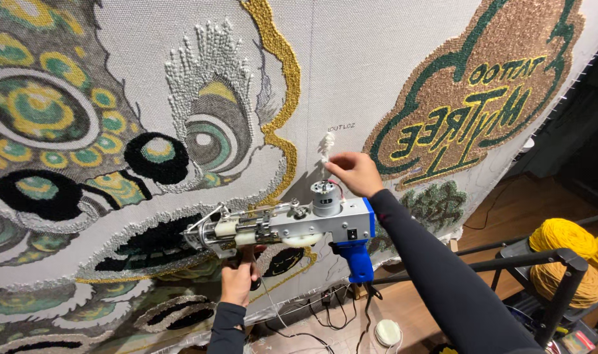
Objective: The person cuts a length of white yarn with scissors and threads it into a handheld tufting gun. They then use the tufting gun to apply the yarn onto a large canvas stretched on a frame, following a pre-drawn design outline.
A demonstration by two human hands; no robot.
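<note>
My left hand (236, 278) grips the lower front handle of a silver and blue tufting gun (292, 226), holding it level in front of a stretched tufting cloth (351, 72). My right hand (354, 172) is raised above the gun's motor and pinches a small tuft of white yarn (327, 143) against the cloth. The gun's needle end (197, 237) points left, over a tufted lion-like face in black, green, yellow and grey (115, 151). A thin white yarn strand hangs down from the gun.
A brown and green tufted emblem (482, 85) fills the cloth's upper right. Yellow yarn cones (564, 252) sit on a black metal rack (561, 275) at the right. Black cables and a white round object (387, 332) lie on the wooden floor below.
</note>
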